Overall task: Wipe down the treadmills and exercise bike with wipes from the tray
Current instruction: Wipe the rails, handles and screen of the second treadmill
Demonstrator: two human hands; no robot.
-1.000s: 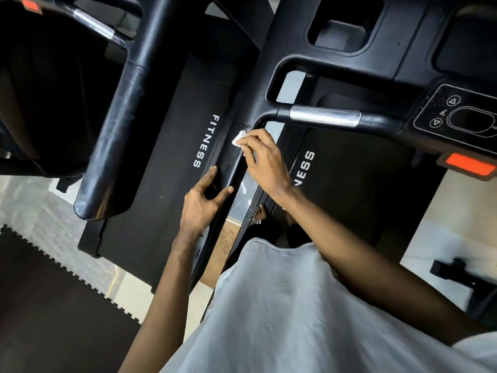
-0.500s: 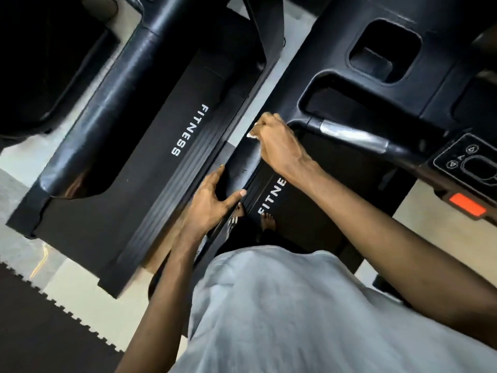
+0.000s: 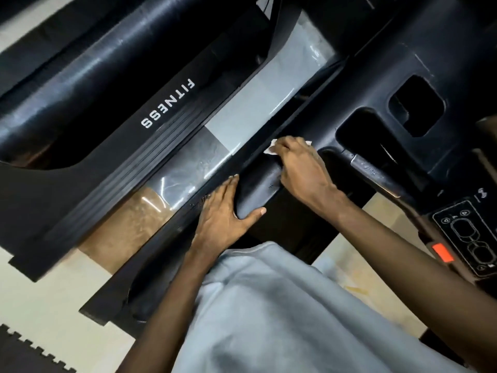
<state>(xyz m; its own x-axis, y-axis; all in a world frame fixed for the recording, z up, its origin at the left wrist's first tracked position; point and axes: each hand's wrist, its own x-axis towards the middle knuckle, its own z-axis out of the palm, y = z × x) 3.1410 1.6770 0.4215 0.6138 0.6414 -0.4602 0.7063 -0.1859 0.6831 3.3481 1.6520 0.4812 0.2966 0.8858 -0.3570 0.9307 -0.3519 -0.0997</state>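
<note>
A black padded handrail (image 3: 259,188) of the right treadmill runs diagonally through the middle of the view. My right hand (image 3: 301,168) presses a small white wipe (image 3: 272,148) against the upper part of that handrail, with its fingers curled over the wipe and most of the wipe hidden. My left hand (image 3: 223,215) grips the handrail lower down, thumb on the near side and fingers over the far side. The left treadmill's side rail carries the word FITNESS (image 3: 168,105).
The right treadmill's console (image 3: 470,235) with buttons and an orange key (image 3: 441,253) lies at the right. A chrome grip bar (image 3: 376,168) crosses under the console. Pale floor tiles (image 3: 242,125) show between the machines. A dark puzzle mat (image 3: 29,351) sits bottom left.
The view has tilted and moved closer. My right hand with the wipe has slid further up the handrail. My left hand keeps its hold lower on the rail.
</note>
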